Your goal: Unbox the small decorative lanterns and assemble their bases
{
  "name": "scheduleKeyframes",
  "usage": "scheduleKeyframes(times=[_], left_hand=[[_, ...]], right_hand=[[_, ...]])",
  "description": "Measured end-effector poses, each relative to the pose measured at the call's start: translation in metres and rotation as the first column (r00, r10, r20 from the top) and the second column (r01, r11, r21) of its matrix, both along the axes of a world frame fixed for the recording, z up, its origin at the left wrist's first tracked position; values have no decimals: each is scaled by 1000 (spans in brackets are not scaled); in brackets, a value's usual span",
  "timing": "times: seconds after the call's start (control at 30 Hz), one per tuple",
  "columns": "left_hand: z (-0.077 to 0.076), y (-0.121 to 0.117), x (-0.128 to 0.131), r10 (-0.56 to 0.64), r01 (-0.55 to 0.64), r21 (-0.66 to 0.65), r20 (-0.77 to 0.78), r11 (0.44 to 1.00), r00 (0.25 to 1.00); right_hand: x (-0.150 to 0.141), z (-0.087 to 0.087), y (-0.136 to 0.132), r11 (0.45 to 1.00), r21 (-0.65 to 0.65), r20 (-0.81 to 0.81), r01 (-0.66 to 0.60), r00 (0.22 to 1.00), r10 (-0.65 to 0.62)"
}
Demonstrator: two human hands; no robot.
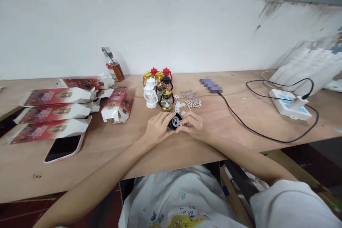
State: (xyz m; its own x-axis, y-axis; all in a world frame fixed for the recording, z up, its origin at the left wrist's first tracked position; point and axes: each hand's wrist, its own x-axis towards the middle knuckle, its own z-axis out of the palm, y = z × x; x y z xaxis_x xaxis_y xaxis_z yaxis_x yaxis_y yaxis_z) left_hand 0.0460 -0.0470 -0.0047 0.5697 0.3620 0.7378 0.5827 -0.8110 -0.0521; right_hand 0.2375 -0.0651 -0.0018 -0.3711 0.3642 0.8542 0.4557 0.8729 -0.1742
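My left hand is closed round a small black lantern, tipped so that its round open underside faces me. The fingertips of my right hand are pinched together at the right edge of that underside; what they hold, if anything, is too small to name. Just beyond my hands stand small lanterns, among them a white lantern, a black and gold lantern and a red lantern. Close by lie small white plastic pieces, several button cells and a heap of tiny metal parts.
Flattened red boxes lie at the left, partly over a phone. An upright red box and a glass bottle stand nearer the middle. At right, a black cable joins a blurred device and a power strip.
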Motion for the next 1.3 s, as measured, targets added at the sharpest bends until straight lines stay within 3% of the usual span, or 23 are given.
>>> scheduleKeyframes(times=[0.17,0.43,0.7,1.17,1.3], left_hand=[[2,1,-4,20,-20,7,55,1000,998],[1,4,-7,74,-76,24,75,997,994],[3,0,-4,49,-51,54,34,997,998],[4,-2,-1,34,-34,69,8,997,999],[5,0,-3,-1,2,56,-4,998,1000]], right_hand=[[-2,5,-5,988,146,31,-45,999,41],[-2,2,-4,982,187,50,-34,998,25],[0,3,-5,976,202,46,77,995,-88],[-4,3,-5,975,224,49,17,998,-29],[-5,3,-6,991,132,-1,-21,1000,22]])
